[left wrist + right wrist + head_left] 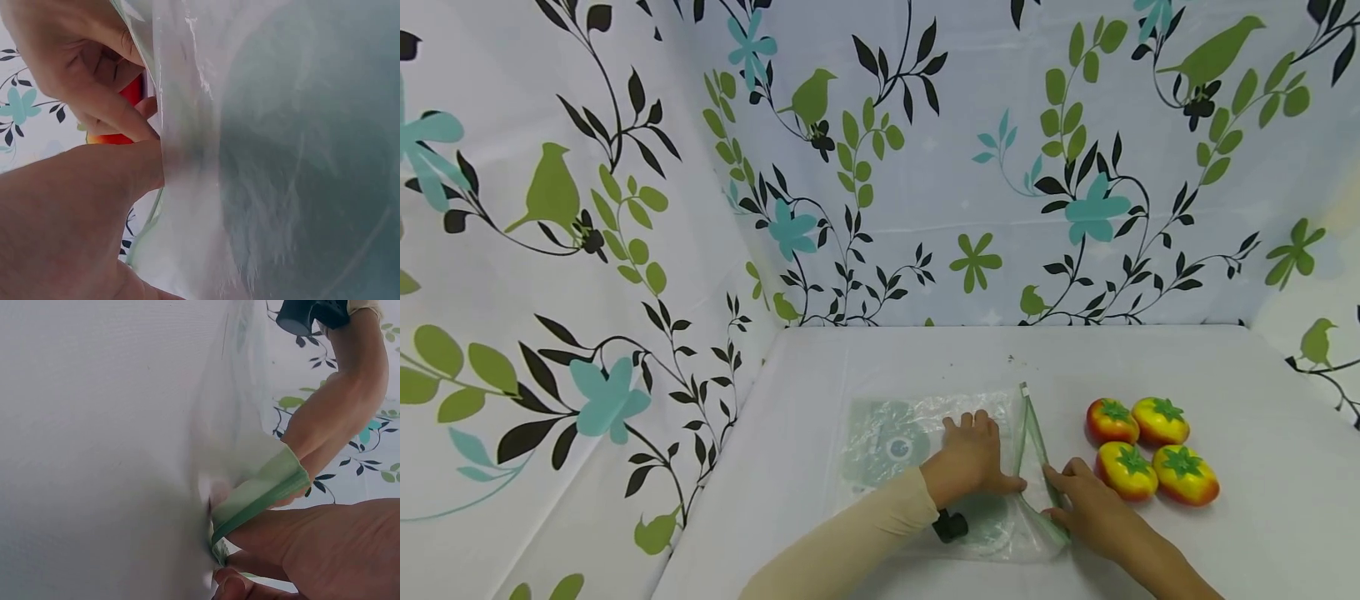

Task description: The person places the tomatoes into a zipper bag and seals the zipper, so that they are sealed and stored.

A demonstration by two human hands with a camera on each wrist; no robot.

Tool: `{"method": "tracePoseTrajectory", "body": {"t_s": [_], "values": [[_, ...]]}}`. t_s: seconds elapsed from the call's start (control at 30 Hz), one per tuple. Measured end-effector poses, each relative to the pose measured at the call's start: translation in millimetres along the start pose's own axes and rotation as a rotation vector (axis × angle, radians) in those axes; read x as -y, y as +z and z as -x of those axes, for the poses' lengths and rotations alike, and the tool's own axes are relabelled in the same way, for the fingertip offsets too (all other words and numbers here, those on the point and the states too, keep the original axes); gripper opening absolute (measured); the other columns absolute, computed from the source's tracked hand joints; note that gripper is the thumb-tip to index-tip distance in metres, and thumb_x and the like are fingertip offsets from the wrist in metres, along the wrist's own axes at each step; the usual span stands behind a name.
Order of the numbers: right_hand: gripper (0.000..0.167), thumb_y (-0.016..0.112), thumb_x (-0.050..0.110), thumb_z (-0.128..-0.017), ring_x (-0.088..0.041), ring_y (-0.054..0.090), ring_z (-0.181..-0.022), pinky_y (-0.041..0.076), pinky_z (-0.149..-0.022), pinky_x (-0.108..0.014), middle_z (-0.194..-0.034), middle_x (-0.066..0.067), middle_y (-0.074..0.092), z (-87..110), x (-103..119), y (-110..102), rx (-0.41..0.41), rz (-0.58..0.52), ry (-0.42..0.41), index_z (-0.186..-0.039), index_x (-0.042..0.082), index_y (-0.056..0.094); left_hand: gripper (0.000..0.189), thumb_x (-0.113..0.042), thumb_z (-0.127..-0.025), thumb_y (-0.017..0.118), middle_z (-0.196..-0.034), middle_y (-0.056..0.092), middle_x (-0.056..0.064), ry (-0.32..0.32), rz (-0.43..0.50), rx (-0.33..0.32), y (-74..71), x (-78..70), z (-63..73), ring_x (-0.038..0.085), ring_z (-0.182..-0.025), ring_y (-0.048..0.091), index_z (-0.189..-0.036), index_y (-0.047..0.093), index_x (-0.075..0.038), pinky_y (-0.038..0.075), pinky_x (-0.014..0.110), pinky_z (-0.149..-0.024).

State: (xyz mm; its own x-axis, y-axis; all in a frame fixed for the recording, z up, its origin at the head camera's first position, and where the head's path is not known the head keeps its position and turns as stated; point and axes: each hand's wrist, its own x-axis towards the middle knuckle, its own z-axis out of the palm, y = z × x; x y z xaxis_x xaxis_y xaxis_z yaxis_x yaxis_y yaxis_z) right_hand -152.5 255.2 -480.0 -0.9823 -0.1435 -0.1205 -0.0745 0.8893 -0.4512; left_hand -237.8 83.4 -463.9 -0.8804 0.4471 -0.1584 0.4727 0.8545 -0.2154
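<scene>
A clear plastic bag (872, 517) with pale green panels lies flat on the white table. Its green-edged mouth (1032, 425) gapes on the right side. Spread over the bag is my left hand (972, 457), fingers apart and pointing away, with the thumb reaching to the near lip of the mouth. My right hand (1093, 510) pinches the opposite green edge (265, 509) between thumb and fingers. In the left wrist view, the bag's film (281, 156) fills the right half, and both hands meet at its edge.
Several red-and-yellow toy persimmons (1126, 471) with green star-shaped tops sit grouped just right of my right hand. A black wrist camera (951, 527) is strapped under my left wrist. Patterned cloth (880, 208) with birds and leaves walls the table (775, 467) at the back and sides.
</scene>
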Motion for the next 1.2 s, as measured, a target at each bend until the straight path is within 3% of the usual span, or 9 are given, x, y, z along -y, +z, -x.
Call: {"method": "tracePoseTrajectory", "body": {"t_s": [0.3, 0.67, 1.03, 1.2], "values": [[0.064, 0.086, 0.020, -0.086, -0.016, 0.050, -0.080, 0.058, -0.076, -0.029, -0.100, -0.006, 0.052, -1.0, 0.1, -1.7, -0.015, 0.021, -0.033, -0.139, -0.008, 0.063, 0.093, -0.085, -0.084, 0.060, -0.143, 0.050, 0.000, -0.019, 0.081, 0.011, 0.7, 22.8, 11.2, 0.020, -0.132, 0.052, -0.147, 0.054, -0.016, 0.047, 0.044, -0.106], [0.060, 0.084, 0.008, -0.087, -0.017, 0.052, -0.081, 0.060, -0.081, -0.032, -0.099, -0.007, 0.056, -5.4, 2.1, -7.1, 0.047, 0.057, -0.007, -0.140, -0.008, 0.062, 0.088, -0.078, -0.088, 0.062, -0.145, 0.049, 0.008, -0.018, 0.215, 0.050, 0.0, 49.3, 23.7, 0.026, -0.128, 0.054, -0.144, 0.056, -0.010, 0.050, 0.046, -0.103], [0.058, 0.084, 0.015, -0.088, -0.016, 0.054, -0.081, 0.061, -0.082, -0.036, -0.100, -0.009, 0.059, -11.2, 2.3, -8.3, 0.079, 0.074, 0.018, -0.139, -0.005, 0.064, 0.084, -0.072, -0.089, 0.064, -0.133, 0.052, 0.012, -0.020, 0.289, 0.045, 9.2, 68.2, 29.8, 0.028, -0.119, 0.055, -0.139, 0.058, -0.004, 0.052, 0.048, -0.094], [0.058, 0.084, 0.017, -0.088, -0.016, 0.055, -0.082, 0.061, -0.085, -0.038, -0.100, -0.009, 0.060, -11.7, 4.8, -9.9, 0.089, 0.082, 0.022, -0.138, -0.005, 0.065, 0.084, -0.070, -0.090, 0.064, -0.137, 0.051, 0.014, -0.017, 0.325, 0.053, 13.3, 72.6, 30.6, 0.028, -0.123, 0.053, -0.140, 0.058, -0.003, 0.056, 0.047, -0.089]]}}
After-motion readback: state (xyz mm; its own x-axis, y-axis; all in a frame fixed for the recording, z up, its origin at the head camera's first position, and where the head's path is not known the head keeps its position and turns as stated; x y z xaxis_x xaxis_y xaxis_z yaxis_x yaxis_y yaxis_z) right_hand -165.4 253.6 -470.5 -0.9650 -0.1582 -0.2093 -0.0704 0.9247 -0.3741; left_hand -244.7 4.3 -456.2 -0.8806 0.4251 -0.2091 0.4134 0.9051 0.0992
